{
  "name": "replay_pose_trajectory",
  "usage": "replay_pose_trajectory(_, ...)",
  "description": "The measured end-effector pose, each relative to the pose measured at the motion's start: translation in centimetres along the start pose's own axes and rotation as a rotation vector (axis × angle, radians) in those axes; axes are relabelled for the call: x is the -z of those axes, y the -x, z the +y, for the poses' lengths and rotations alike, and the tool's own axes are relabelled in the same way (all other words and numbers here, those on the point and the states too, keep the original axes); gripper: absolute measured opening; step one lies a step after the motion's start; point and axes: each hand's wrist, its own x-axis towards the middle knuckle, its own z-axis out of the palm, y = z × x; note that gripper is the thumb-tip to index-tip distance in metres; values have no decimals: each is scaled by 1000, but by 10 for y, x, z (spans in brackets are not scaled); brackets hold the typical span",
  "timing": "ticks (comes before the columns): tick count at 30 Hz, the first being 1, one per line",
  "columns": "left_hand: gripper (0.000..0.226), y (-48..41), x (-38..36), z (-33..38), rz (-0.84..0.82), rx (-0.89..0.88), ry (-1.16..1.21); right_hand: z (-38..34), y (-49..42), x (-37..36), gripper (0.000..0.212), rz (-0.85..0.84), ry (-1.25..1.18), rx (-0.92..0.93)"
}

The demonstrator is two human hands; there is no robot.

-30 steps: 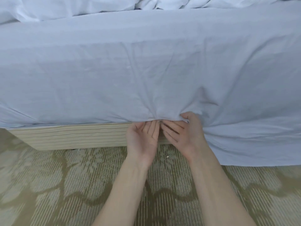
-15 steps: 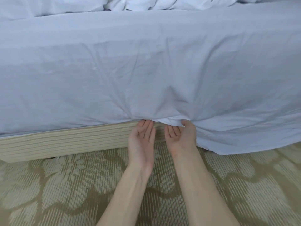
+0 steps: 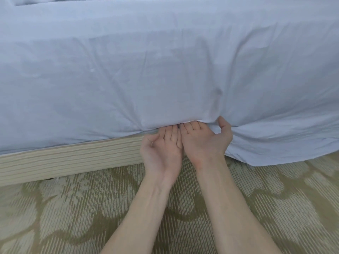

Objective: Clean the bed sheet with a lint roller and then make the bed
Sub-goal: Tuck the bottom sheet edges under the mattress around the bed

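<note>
Pale blue-white cotton bed sheet (image 3: 165, 70): draped over the mattress side, lower edge tucked in at left, hanging loose at right.
Left hand (image 3: 162, 149): palm up, fingers straight, tips hidden under the sheet's edge.
Right hand (image 3: 203, 142): touching the left, palm up, fingers beneath the fabric, thumb outside against it.
Light striped wooden bed base (image 3: 64, 160): directly below the sheet.
Patterned olive carpet (image 3: 73, 217): underfoot.

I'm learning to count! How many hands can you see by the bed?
2. The left hand is palm-up at the bed sheet edge; the right hand is beside it, both hands' fingertips hidden.
</note>
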Motion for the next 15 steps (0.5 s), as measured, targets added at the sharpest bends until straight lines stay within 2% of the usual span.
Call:
replay_pose_trajectory(7, 50, -18, 1, 3, -61, 77, 44, -9, -17, -2, 63, -8, 102, -8)
replay_pose_trajectory(9, 49, -11, -2, 2, -55, 78, 11, -17, -13, 0, 60, 6, 214, -37)
replay_pose_trajectory(11, 48, -3, -4, -2, 18, 56, -93, -25, -7, -1, 55, 87, 452, -28)
replay_pose_trajectory(13, 46, 6, -2, -10, 120, 42, -203, -32, -1, 5, 44, 241, 734, 35)
replay_pose_trajectory(15, 45, 12, 0, -21, 171, 56, -263, -39, 3, 18, 30, 392, 792, 78)
